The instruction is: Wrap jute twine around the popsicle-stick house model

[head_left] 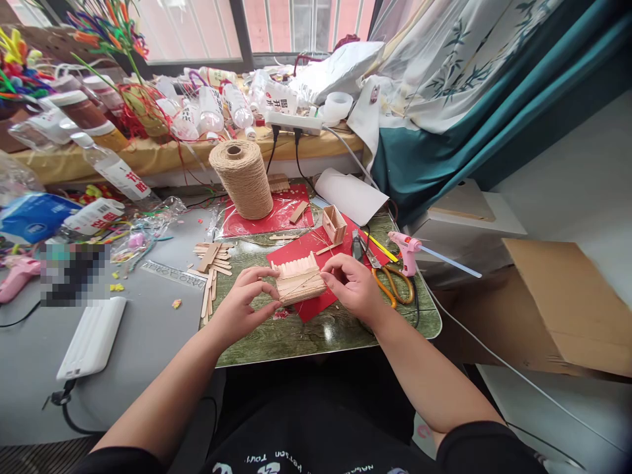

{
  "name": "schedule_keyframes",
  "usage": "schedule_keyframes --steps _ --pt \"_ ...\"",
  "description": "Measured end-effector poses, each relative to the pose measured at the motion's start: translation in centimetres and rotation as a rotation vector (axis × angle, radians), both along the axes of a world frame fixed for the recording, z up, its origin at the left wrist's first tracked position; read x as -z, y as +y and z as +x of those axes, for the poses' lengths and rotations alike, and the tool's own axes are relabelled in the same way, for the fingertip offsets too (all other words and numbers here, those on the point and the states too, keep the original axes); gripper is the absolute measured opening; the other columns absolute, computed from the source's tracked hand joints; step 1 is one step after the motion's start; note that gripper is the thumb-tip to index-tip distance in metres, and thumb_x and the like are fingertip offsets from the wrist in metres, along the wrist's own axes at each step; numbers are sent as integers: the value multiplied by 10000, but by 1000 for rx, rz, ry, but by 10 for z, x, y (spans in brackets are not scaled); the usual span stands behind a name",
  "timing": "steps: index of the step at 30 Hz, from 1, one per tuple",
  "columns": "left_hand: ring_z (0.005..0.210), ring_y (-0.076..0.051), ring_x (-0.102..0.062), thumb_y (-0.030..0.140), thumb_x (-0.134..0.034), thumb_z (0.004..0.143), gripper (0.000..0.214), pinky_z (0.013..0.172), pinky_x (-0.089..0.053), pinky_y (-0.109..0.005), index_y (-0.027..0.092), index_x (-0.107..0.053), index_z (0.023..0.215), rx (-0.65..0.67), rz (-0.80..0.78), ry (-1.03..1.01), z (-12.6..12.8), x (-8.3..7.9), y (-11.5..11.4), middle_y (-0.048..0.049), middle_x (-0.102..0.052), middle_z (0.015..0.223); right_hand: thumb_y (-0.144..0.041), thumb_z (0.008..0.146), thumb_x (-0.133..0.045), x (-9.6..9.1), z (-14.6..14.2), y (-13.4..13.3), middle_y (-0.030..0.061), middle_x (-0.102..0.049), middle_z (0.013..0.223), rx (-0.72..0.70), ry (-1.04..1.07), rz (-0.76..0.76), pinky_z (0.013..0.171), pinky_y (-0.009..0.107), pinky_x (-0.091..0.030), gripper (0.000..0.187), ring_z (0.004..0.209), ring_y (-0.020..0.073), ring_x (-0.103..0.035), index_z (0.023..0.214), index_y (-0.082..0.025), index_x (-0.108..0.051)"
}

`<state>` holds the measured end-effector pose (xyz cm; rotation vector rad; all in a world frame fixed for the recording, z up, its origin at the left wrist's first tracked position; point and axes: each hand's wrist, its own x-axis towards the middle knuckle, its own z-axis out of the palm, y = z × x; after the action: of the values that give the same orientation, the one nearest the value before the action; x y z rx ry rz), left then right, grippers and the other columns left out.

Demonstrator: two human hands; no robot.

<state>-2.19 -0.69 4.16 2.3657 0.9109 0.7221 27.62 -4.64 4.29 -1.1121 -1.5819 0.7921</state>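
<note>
Craft-stick piece point(299, 280) held above the near middle of the green tabletop point(345, 345). The left hand point(253, 296) grasps its left end between thumb and fingers; the right hand point(354, 288) is closed in a pinch at its right end, on what looks to me like a thin strand point(307, 283) crossing the face. Beneath lies red card point(313, 308); just beyond, a small wooden box point(334, 225). To the right: scissors point(405, 289) with orange handles and a pink glue gun point(407, 253). To the left: loose craft sticks point(221, 259) on a transparent ruler point(170, 272), its markings too small for me to read. Far side: a large twine spool point(243, 181), unlabelled on the side facing us.

Lettering: the clear bottle point(116, 170) at far left carries large red characters, tilted and only partly legible; a white-and-clear package point(281, 102) on the ledge point(316, 146) bears black characters, among them 开 and 水. The blue packet point(42, 216) has a pale mark, blurred. White print on the worker's black shirt point(316, 428) appears upside down, unclear.
</note>
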Motion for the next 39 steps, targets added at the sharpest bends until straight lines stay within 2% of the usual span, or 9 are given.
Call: schedule_keyframes --steps 8,14,21,26,31,39 --pt "1375 -277 -512 254 -640 1015 69 1164 -435 -520 254 -695 974 11 -23 16 0 -3 -1 -79 -602 1448 -391 1038 -649 -7 -9 6 22 -630 895 3 -27 23 695 335 -460 162 729 165 -541 987 -241 -680" --pt "1381 -281 -514 240 -612 1027 78 1171 -433 -538 249 -681 992 13 -43 18 -2 1 1 -89 -600 1462 -418 1031 -644 -7 -10 9 37 -658 915 60 -37 -18 704 352 -464 183 737 182 -546 974 -248 -680" --pt "1368 -297 -523 247 -684 981 27 1162 -445 -537 255 -689 1006 10 -8 21 0 -3 -1 -90 -607 1451 -385 1003 -670 9 -2 0 17 -635 865 78 -31 -87 649 330 -421 157 679 164 -494 930 -246 -679" --pt "1367 -298 -520 314 -765 949 139 1161 -434 -541 245 -653 994 1 14 17 4 1 -4 -98 -590 1459 -424 997 -678 28 -4 -5 -5 -591 797 83 82 -200 645 313 -423 195 672 157 -502 937 -239 -672" --pt "1376 -287 -523 262 -741 962 108 1161 -446 -537 245 -638 989 -20 26 -19 8 2 -10 -104 -587 1459 -505 977 -696 39 -7 -7 4 -615 801 87 218 -282 657 301 -470 268 704 170 -553 964 -239 -672" --pt "1344 -301 -543 303 -749 965 104 1141 -468 -564 240 -696 899 -74 24 -38 12 -1 -11 -94 -663 1371 -529 956 -723 46 -10 -7 17 -658 866 106 308 -309 750 301 -530 290 785 180 -605 968 -242 -682"
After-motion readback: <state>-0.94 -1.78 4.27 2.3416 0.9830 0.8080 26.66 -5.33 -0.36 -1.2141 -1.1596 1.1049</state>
